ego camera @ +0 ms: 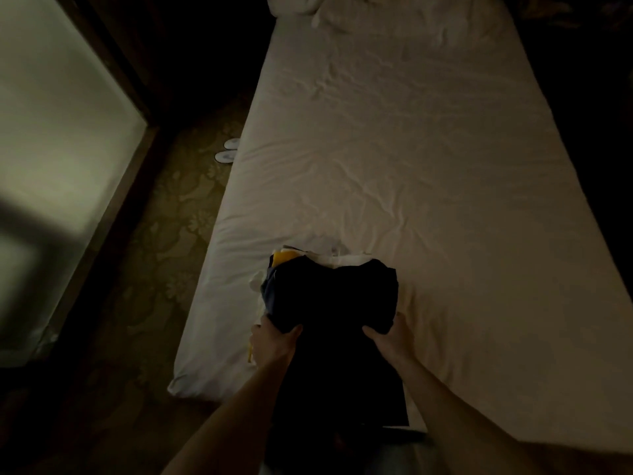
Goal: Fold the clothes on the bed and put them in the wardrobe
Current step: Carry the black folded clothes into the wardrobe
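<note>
Left hand (274, 341) and right hand (390, 337) each grip the dark garment (332, 303) atop the clothes pile (287, 258) on the bed (411, 166), likely lifting the stack.

There is just one camera, worn on the person's head. It looks forward and down along the bed (411, 166) from its near end, from high up. The wide view bends the edges. The near end is close below, the pillows (308, 5) are far off at the top, and the floor (154, 269) runs along the left.
</note>
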Available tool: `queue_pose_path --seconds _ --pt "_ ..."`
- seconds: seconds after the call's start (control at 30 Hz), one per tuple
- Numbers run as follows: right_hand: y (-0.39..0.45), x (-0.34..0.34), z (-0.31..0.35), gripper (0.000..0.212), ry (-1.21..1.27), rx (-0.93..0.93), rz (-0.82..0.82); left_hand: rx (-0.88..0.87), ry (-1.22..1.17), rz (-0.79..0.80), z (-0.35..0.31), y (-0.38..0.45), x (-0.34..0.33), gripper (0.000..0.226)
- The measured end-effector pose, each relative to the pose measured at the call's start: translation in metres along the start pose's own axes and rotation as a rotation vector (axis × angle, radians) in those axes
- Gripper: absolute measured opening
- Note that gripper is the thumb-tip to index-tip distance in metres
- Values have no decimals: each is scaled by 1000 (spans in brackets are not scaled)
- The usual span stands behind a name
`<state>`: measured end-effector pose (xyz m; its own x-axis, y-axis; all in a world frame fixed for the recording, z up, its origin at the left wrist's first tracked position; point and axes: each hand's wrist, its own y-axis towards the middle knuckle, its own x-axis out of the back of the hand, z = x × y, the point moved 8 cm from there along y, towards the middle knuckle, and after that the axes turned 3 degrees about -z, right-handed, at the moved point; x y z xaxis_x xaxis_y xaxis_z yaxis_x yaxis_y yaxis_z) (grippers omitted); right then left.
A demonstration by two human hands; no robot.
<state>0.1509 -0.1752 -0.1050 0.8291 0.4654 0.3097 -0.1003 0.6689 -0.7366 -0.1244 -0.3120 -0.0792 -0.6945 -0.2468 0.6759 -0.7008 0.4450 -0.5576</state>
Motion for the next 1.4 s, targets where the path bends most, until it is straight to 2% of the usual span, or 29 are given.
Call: queue_pose_path --seconds 0.13,0.23,0.3,0.37,0.43,0.5,0.57,0.63,0.67,0.77,0.83,0.9,0.93,1.03,1.1,1.17,1.23,1.3,1.37,1.4 --pt "11 -5 2 54 102 -38 -9 -61 -5 -86 -10 -6 7 54" --pt "9 -6 16 47 -110 72 -153 -216 7 -147 -31 -20 13 35" --pt "-2 -5 22 62 -269 114 -262 -328 -72 -114 -43 -33 10 35" --pt "-10 -7 28 70 -240 168 -285 -405 -115 -73 -47 -41 7 38" --pt "-16 -14 37 62 -152 270 -213 -480 -84 -57 -47 -41 2 42" --pt "-22 -21 39 45 -81 310 -105 -525 -39 -49 -50 -42 -2 50" --pt "-31 -28 40 40 -60 320 -25 -481 -158 -57 -47 -46 0 53" --pt "-37 -33 43 56 -84 357 -15 -346 -362 -72 -38 -45 6 44" --pt "-39 -34 46 63 -105 386 -30 -256 -435 -79 -32 -41 8 47" --pt "-35 -35 50 72 -154 386 -94 -88 -428 28 -24 -25 7 61" --pt "-28 -29 47 76 -131 294 -136 -63 -360 127 -31 -21 6 40" --pt "-22 -25 40 81 -76 197 -148 -65 -285 161 -34 -19 4 20" --pt "-20 -23 37 79 -49 167 -161 -65 -244 155 -34 -19 3 20" --pt "-25 -11 32 69 49 102 -279 -191 -105 60 -25 -11 -1 41" --pt "-29 -11 25 73 65 54 -304 -304 -164 53 -26 -14 -4 38" --pt "-22 -20 17 66 117 -1 -219 -416 -273 63 -41 -33 3 60" --pt "-19 -36 12 51 201 -53 -29 -506 -299 61 -52 -50 10 67" --pt "-21 -43 12 56 101 -10 47 -527 -190 71 -55 -58 8 69" --pt "-27 -43 22 56 -119 137 -15 -545 -42 99 -53 -59 3 76" --pt "-30 -44 25 59 -222 198 -61 -556 -60 123 -50 -57 -2 73"
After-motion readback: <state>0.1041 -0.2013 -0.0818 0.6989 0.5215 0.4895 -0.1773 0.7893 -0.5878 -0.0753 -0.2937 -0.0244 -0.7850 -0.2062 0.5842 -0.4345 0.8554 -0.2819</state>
